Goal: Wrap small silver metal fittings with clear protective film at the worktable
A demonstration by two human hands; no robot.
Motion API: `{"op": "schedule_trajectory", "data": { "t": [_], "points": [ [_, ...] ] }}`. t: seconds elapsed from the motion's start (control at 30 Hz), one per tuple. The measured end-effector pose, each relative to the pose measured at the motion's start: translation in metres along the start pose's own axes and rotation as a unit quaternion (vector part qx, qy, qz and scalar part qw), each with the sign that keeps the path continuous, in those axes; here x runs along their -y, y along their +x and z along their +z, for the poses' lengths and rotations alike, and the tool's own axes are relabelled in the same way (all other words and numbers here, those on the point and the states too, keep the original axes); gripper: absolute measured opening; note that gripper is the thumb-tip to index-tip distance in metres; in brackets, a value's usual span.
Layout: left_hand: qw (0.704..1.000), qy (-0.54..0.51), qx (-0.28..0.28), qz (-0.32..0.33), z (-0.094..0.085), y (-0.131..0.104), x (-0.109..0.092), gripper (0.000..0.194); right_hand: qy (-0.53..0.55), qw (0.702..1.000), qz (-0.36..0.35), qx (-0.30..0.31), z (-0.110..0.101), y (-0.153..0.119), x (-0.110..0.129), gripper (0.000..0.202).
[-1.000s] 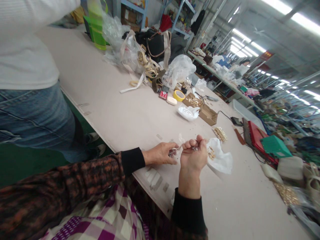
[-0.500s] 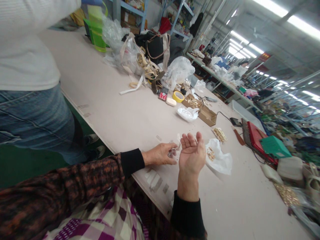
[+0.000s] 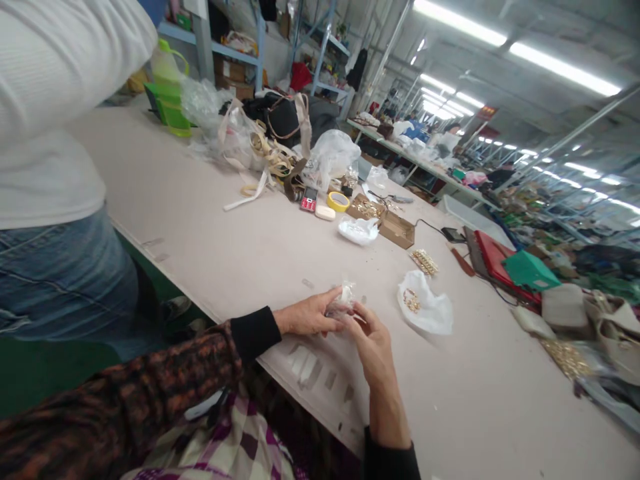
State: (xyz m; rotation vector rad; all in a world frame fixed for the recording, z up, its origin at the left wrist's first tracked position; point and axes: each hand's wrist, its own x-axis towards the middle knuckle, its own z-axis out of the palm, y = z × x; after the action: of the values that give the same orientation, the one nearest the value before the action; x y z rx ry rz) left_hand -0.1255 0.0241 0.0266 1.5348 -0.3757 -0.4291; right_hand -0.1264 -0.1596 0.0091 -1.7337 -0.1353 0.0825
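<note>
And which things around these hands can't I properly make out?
All in the head view:
- Whatever is inside the clear plastic between the left hand and right hand: hidden by fingers and creases.
- Exact shapes of the gold pieces on the white wrapping: too small and blurred.
- Markings on the red-keyed device: too small.
- Head of the person in the white top: cut off by the upper edge.

Plastic (image 3: 347, 293) in left hand (image 3: 311, 316), sheet (image 3: 434, 312) farther right
</note>
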Motion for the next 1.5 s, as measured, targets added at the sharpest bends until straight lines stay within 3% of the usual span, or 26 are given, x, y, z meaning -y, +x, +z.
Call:
{"op": "schedule_trajectory", "data": {
  "t": [0.1,0.23,0.37,0.5,0.63,0.9,1.1,1.27,1.37,1.5],
  "points": [
    [0.999,0.02,0.027,0.013,0.008,-0.001,-0.006,0.062,-0.041,0.997,-0.06,0.024,0.002,-0.009,-0.001,0.039],
    [0.999,-0.023,0.034,0.004,0.023,-0.003,-0.017,0.056,0.025,0.998,-0.054,-0.002,0.001,-0.016,0.008,0.029],
    [0.994,-0.104,-0.015,-0.036,0.034,-0.01,-0.025,0.067,0.103,0.993,-0.04,-0.031,-0.003,-0.025,0.015,0.029],
    [0.996,-0.068,-0.051,-0.013,0.041,-0.018,-0.026,0.037,0.116,0.991,-0.053,-0.048,-0.003,-0.034,0.015,0.029],
    [0.995,-0.04,-0.088,-0.004,0.047,-0.024,-0.025,0.028,0.121,0.991,-0.051,-0.04,0.0,-0.041,0.012,0.028],
    [0.996,0.02,-0.089,-0.013,0.048,-0.03,-0.016,0.03,0.149,0.98,-0.003,-0.13,-0.012,-0.04,0.013,0.048],
    [0.997,0.029,-0.073,-0.025,0.049,-0.033,-0.014,0.033,0.074,0.988,-0.03,-0.133,-0.017,-0.037,0.013,0.039],
    [0.994,0.037,-0.089,-0.046,0.047,-0.035,-0.008,0.033,0.156,0.974,-0.009,-0.163,-0.016,-0.036,0.01,0.04],
    [0.992,0.063,-0.101,-0.038,0.046,-0.034,-0.005,0.031,0.185,0.968,0.011,-0.169,-0.014,-0.033,0.012,0.045],
    [0.988,0.114,-0.106,-0.018,0.047,-0.035,-0.007,0.029,0.149,0.975,-0.015,-0.166,-0.011,-0.031,0.016,0.058]
  ]
}}
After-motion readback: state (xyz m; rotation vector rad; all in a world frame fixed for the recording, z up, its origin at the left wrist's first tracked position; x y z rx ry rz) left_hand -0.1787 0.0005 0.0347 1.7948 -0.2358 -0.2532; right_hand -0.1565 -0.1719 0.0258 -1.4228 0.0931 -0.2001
